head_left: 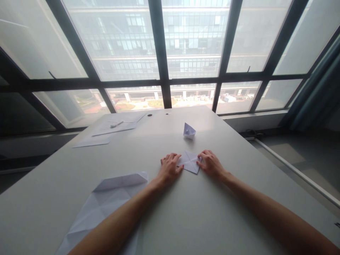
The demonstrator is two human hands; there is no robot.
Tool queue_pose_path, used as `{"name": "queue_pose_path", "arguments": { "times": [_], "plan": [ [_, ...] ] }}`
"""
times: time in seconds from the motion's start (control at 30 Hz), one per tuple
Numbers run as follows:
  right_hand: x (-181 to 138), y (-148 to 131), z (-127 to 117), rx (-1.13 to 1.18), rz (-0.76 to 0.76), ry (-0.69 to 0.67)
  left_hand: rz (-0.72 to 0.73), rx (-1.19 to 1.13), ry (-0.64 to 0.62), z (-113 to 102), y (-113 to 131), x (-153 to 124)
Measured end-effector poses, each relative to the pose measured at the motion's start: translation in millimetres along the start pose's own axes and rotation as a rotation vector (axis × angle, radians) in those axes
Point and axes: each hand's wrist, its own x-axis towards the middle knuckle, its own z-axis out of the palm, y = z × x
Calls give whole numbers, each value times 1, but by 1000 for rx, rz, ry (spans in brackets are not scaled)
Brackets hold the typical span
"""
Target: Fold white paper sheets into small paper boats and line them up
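Observation:
A small square of folded white paper (190, 162) lies on the white table, with diagonal creases crossing at its middle. Its left corner is between the thumb and fingers of my left hand (170, 168). At the right edge, my right hand (211, 163) holds it the same way, fingers bent and thumb below. Just beyond the square stands a folded paper boat (189, 131), touched by neither hand. A large creased sheet of paper (106, 203) lies partly under my left forearm.
Flat paper sheets (98, 136) are spread at the table's far left, with a white pen-like object (117, 124) on top. Two round holes show near the far edge of the table (239, 198). Windows rise behind it, and a dark curtain (313, 81) hangs at right.

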Motion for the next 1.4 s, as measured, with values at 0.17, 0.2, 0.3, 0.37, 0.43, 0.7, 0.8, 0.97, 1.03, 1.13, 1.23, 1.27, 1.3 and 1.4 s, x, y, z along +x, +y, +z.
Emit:
{"name": "queue_pose_path", "arguments": {
  "times": [0.17,0.2,0.3,0.37,0.43,0.7,0.8,0.97,1.03,1.13,1.23,1.27,1.3,1.4],
  "plan": [
    [-1,-1,2,-79,53,-3,-34,0,-18,-2,0,1],
    [-1,-1,2,-92,64,-7,-17,-16,-22,-3,0,1],
    [-1,-2,1,-112,101,-29,20,-64,-21,-6,-1,1],
    [0,-2,0,-109,116,-37,32,-89,-14,-7,-1,1],
    [0,-2,-1,-96,115,-33,37,-109,-8,-8,-1,1],
    [-1,-2,2,-50,119,8,36,-153,9,-8,-1,2],
    [-1,-2,4,-9,167,-9,40,-182,5,-8,-1,3],
    [2,2,5,96,218,-58,43,-218,4,-6,-3,3],
    [3,4,5,159,228,-50,49,-223,4,-4,-4,3],
    [5,6,5,320,228,0,55,-226,8,-1,-5,2],
    [7,5,5,557,222,45,48,-238,14,0,-6,2],
    [7,4,5,635,218,51,35,-246,16,0,-6,3],
    [7,4,6,705,211,53,17,-256,17,0,-5,3],
    [8,2,7,844,186,64,-61,-309,30,-4,-4,4]
  ]
}}
